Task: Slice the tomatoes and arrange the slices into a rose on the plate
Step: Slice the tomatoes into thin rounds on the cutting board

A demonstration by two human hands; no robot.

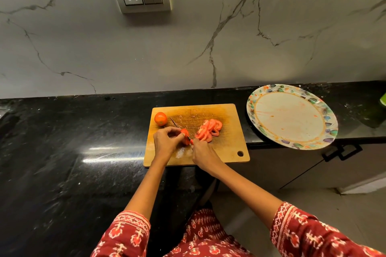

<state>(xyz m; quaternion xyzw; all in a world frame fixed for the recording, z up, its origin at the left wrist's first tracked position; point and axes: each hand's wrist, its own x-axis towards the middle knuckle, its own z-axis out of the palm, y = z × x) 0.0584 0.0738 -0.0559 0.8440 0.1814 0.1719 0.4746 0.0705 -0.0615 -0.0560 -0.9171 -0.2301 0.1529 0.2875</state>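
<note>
Slicing: still the step in hand, judged from the part-cut tomato (184,136) under the blade at the centre of the frame; no rose is begun.
Left hand (166,141): fingers curled over the part-cut tomato, pinning it to the cutting board (225,148).
Right hand (202,153): closed round the knife (179,127) handle just below and right of the tomato; the thin blade runs up and left from it, across the tomato.
Cut slices (208,130): an overlapping heap right of centre on the board, just beside the knife hand.
Whole tomato (160,118): untouched, at the board's upper-left corner, near the blade tip.
Plate (259,98): at the right of the frame, well apart from the hands, overhanging the counter (73,131) edge; bare of slices, with a few reddish smears.
Next move: likely another thin cut through the held piece, with the left fingertips drawn back from the blade as the piece shortens; it may slip on the wet board.
Left to do: the whole tomato, then arranging the slices on the plate.
</note>
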